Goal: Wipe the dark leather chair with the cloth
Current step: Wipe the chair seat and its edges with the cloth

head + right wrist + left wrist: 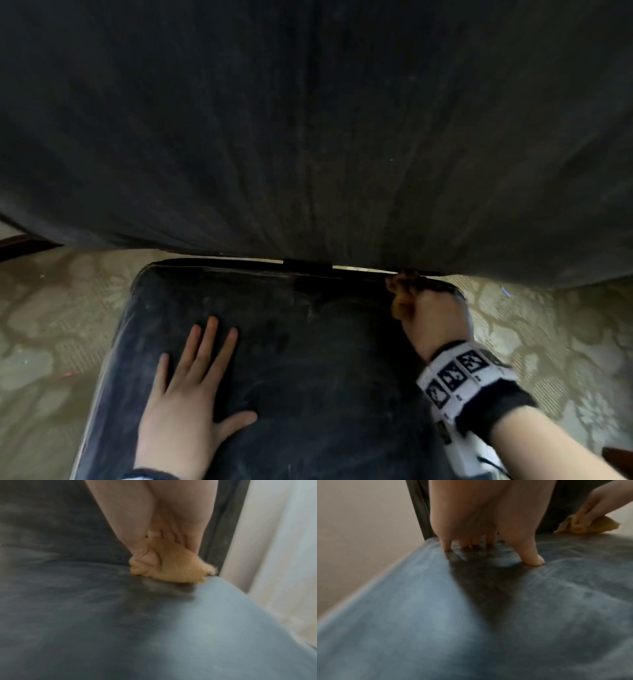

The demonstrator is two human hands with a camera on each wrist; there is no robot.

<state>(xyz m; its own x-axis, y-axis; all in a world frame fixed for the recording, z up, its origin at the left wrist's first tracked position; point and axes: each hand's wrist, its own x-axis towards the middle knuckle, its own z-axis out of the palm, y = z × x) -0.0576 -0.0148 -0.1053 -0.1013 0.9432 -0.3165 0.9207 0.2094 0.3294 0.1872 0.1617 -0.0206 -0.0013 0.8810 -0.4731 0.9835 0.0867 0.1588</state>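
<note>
The dark leather chair seat (308,359) fills the lower middle of the head view, dusty and streaked, with its dark backrest (308,120) rising across the top. My left hand (195,387) lies flat on the seat's left part, fingers straight and spread; in the left wrist view its fingertips (534,561) press into the leather (436,615). My right hand (431,315) grips a bunched yellow cloth (399,298) at the seat's far right corner, against the backrest. The right wrist view shows the cloth (175,566) pressed on the leather (102,615) under curled fingers (149,558).
A patterned beige carpet (51,342) surrounds the chair on both sides. A dark wooden piece (24,243) shows at the left edge under the backrest. A pale wall or panel (283,561) stands just right of the seat corner.
</note>
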